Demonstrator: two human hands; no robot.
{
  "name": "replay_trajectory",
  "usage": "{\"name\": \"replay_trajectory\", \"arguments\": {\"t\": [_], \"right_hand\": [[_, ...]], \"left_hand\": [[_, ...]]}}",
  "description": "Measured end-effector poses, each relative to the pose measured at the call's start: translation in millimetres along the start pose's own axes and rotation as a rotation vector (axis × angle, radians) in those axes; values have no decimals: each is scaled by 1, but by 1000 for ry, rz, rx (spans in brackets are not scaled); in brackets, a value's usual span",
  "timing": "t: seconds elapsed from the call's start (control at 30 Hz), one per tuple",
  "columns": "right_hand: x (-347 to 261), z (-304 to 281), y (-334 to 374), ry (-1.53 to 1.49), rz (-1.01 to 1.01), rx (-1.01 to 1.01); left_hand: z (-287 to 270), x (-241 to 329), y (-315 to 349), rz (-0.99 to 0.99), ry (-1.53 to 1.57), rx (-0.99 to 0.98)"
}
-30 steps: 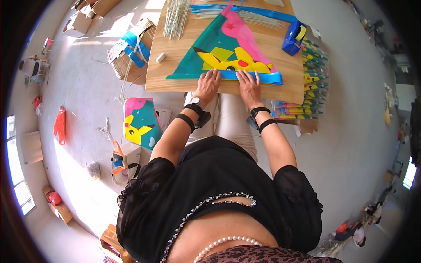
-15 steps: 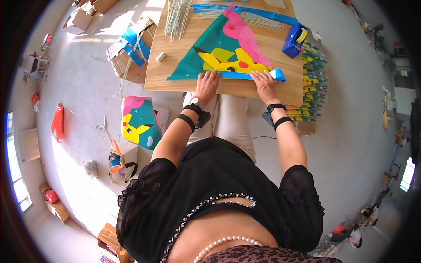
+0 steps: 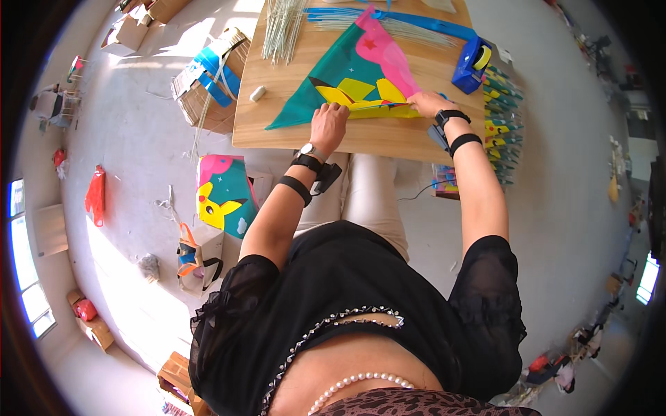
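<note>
A triangular kite sheet in teal and pink, with a yellow cartoon figure, lies on the wooden table. At its near edge, my left hand has curled fingers closed on the fabric. My right hand grips the sheet near its right corner, and the fabric between both hands is folded up, covering part of the yellow figure. The right fingertips are partly hidden, so any small thing under them cannot be made out.
At the table's far side are a bundle of thin pale rods, a blue strip and a blue tape dispenser. A small white piece lies at left. Stacked printed sheets stand right of the table; a carton stands left.
My right hand has moved right and up, folding the sheet's near edge over. The blue strip along that edge has gone out of sight. My left hand stays near its place.
</note>
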State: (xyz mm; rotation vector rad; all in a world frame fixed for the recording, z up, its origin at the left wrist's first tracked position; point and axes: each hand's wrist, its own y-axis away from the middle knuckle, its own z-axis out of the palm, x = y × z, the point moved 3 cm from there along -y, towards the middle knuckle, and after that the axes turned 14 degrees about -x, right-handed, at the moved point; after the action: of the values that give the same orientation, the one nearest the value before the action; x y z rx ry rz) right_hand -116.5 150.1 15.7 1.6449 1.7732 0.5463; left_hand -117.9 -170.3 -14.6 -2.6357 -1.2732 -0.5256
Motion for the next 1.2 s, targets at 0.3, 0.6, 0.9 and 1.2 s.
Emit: {"name": "replay_trajectory", "arguments": {"t": [0.3,0.6,0.9,1.2], "right_hand": [[27,-13,-51,86,28,-162],[7,-33,-55,85,214,-417],[-1,-41,-50,70,183,-364],[7,-37,-54,-8,209,-309]], "left_hand": [[9,-23,-28,-110,121,-153],[4,-22,-25,-204,141,-198],[2,-16,-16,-286,89,-64],[3,-17,-15,-295,166,-145]]}}
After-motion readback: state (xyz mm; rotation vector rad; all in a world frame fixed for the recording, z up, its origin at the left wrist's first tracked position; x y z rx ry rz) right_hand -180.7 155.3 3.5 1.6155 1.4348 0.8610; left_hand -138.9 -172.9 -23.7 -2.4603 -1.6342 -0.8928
